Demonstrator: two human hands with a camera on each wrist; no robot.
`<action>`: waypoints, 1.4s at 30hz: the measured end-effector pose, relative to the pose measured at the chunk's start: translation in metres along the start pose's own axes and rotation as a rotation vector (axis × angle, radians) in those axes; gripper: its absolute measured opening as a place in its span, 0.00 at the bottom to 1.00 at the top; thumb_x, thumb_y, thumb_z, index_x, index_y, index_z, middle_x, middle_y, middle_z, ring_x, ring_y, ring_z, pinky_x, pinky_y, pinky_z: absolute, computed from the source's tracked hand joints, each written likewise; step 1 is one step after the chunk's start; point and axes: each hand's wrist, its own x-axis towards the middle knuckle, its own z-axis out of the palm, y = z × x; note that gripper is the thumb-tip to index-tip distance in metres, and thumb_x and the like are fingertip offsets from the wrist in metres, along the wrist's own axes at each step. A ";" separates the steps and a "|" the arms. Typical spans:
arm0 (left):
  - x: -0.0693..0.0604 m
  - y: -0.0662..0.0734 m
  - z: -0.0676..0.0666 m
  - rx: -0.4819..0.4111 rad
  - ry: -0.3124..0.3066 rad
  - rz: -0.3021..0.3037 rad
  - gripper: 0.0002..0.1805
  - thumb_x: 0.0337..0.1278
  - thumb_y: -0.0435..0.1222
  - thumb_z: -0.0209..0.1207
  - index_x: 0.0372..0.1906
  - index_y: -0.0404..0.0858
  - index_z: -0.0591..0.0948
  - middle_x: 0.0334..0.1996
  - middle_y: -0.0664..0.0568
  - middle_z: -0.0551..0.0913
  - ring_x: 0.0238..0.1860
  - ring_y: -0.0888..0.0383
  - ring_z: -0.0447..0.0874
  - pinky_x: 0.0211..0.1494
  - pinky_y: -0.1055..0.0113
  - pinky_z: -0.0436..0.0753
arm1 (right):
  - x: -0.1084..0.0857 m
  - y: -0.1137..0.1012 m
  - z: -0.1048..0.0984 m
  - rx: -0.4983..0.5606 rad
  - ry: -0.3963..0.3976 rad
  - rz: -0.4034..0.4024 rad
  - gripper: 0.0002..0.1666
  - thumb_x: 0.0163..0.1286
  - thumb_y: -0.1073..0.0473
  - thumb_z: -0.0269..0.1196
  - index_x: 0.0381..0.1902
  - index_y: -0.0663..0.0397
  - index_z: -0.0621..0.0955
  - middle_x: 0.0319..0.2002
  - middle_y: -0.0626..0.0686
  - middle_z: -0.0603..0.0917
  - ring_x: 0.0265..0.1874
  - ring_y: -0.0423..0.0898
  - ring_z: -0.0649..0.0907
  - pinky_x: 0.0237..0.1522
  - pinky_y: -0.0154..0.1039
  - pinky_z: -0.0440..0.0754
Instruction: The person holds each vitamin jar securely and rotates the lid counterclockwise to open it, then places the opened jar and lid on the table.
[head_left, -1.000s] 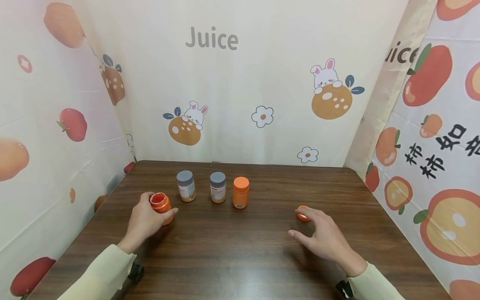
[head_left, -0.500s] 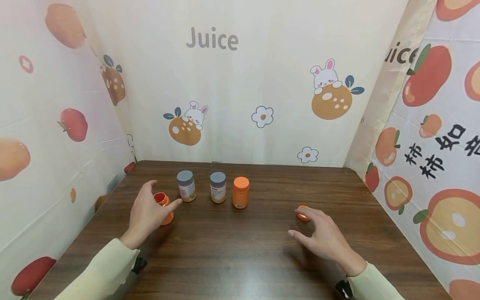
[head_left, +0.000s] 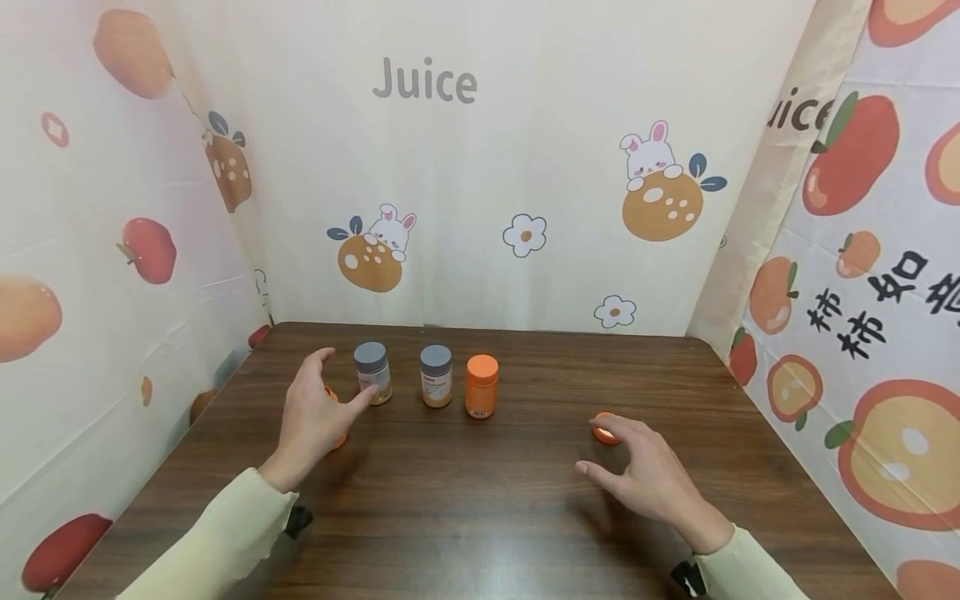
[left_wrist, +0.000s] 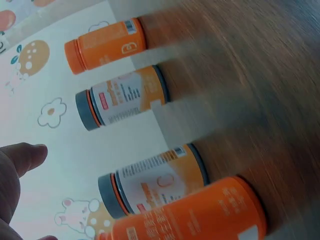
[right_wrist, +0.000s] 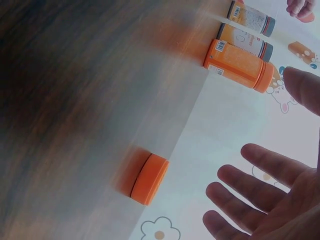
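Left of centre in the head view, the left grip (head_left: pixel 315 425) holds nothing, thumb and fingers wide apart, partly hiding an orange cylindrical plastic bottle (left_wrist: pixel 195 215). Lower right, the right grip (head_left: pixel 648 473), likewise spread and empty, is near a round orange plastic cap (right_wrist: pixel 150 179) on the table (head_left: pixel 480 508).

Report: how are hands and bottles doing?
Left hand, right hand: open, empty. Orange lid on table, untouched. In the way: left hand, partly hiding leftmost orange bottle from head view.
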 end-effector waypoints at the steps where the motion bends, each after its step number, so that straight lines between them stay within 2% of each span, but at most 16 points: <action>1: 0.000 0.001 0.001 -0.004 0.007 0.009 0.46 0.50 0.41 0.77 0.69 0.27 0.66 0.64 0.31 0.73 0.62 0.34 0.73 0.63 0.39 0.72 | 0.000 0.000 0.000 0.000 -0.001 0.001 0.41 0.59 0.31 0.73 0.59 0.53 0.83 0.60 0.55 0.83 0.61 0.60 0.79 0.59 0.66 0.73; 4: 0.000 0.006 0.004 -0.020 0.017 0.020 0.46 0.50 0.41 0.77 0.69 0.27 0.67 0.65 0.31 0.73 0.66 0.34 0.71 0.66 0.38 0.70 | 0.000 0.000 0.000 0.001 0.002 0.003 0.41 0.59 0.32 0.73 0.59 0.53 0.83 0.60 0.55 0.83 0.61 0.60 0.78 0.59 0.66 0.73; 12: -0.003 0.014 0.011 -0.060 -0.029 -0.028 0.46 0.51 0.45 0.77 0.70 0.30 0.67 0.66 0.32 0.73 0.67 0.35 0.71 0.67 0.36 0.66 | 0.000 -0.001 0.000 0.001 0.005 -0.003 0.40 0.59 0.32 0.74 0.59 0.53 0.83 0.60 0.55 0.83 0.61 0.60 0.79 0.59 0.65 0.73; 18: -0.004 0.018 0.017 -0.096 -0.041 -0.036 0.46 0.51 0.44 0.77 0.70 0.29 0.67 0.66 0.33 0.74 0.66 0.36 0.72 0.67 0.40 0.69 | 0.001 -0.002 -0.001 0.003 -0.012 0.012 0.41 0.60 0.30 0.71 0.60 0.52 0.83 0.62 0.57 0.82 0.62 0.61 0.78 0.60 0.66 0.73; 21: -0.004 0.020 0.019 -0.117 -0.054 -0.058 0.47 0.52 0.45 0.76 0.71 0.29 0.66 0.67 0.33 0.73 0.67 0.36 0.72 0.67 0.40 0.70 | 0.001 -0.002 -0.001 0.005 -0.015 0.017 0.41 0.60 0.29 0.71 0.60 0.51 0.83 0.62 0.57 0.82 0.62 0.61 0.78 0.60 0.67 0.72; 29: -0.004 0.017 0.030 -0.169 -0.036 -0.131 0.46 0.55 0.44 0.75 0.71 0.30 0.64 0.66 0.34 0.73 0.67 0.36 0.73 0.68 0.41 0.71 | 0.001 -0.004 -0.001 0.007 -0.016 0.018 0.41 0.60 0.29 0.71 0.60 0.50 0.83 0.62 0.57 0.81 0.63 0.61 0.77 0.60 0.67 0.72; 37: -0.001 0.016 0.043 -0.162 -0.004 -0.143 0.50 0.54 0.43 0.75 0.73 0.28 0.59 0.69 0.32 0.66 0.70 0.36 0.65 0.73 0.42 0.64 | 0.000 -0.004 0.001 0.011 -0.001 0.005 0.40 0.59 0.30 0.72 0.59 0.49 0.83 0.61 0.55 0.82 0.62 0.60 0.78 0.59 0.66 0.73; 42: 0.003 0.013 0.049 -0.166 -0.003 -0.187 0.53 0.56 0.42 0.74 0.76 0.29 0.54 0.72 0.32 0.61 0.72 0.36 0.62 0.74 0.41 0.62 | -0.001 -0.002 0.003 0.013 0.024 -0.014 0.38 0.58 0.31 0.73 0.58 0.49 0.84 0.59 0.53 0.83 0.61 0.59 0.79 0.58 0.64 0.74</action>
